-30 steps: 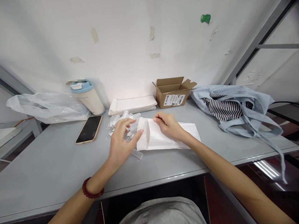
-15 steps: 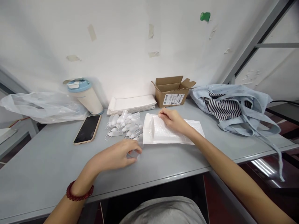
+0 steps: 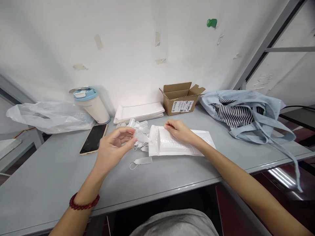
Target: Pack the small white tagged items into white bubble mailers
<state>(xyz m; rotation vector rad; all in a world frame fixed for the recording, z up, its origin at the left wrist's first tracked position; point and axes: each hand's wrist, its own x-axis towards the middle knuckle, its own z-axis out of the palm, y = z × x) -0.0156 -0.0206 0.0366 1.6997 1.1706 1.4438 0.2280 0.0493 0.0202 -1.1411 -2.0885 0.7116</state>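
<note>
At the gray table (image 3: pixel 61 177), head view: pinches a translucent piece (image 3: pixel 143 137), partly finger-hidden, in the left hand (image 3: pixel 110 149), perhaps touching the padded envelope (image 3: pixel 172 150) at its flap; clamps the envelope's far edge in the right hand (image 3: pixel 180 131). Earlier, reached lower left-handed.

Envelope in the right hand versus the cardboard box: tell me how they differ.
The envelope is white and bubble-textured; the box is plain brown cardboard.
The envelope lies low and flattish, its mouth toward the left hand; the box stands upright, flaps open at the top.
The right hand grips the envelope; no hand touches the box.
Both are on the grey desk.
</note>
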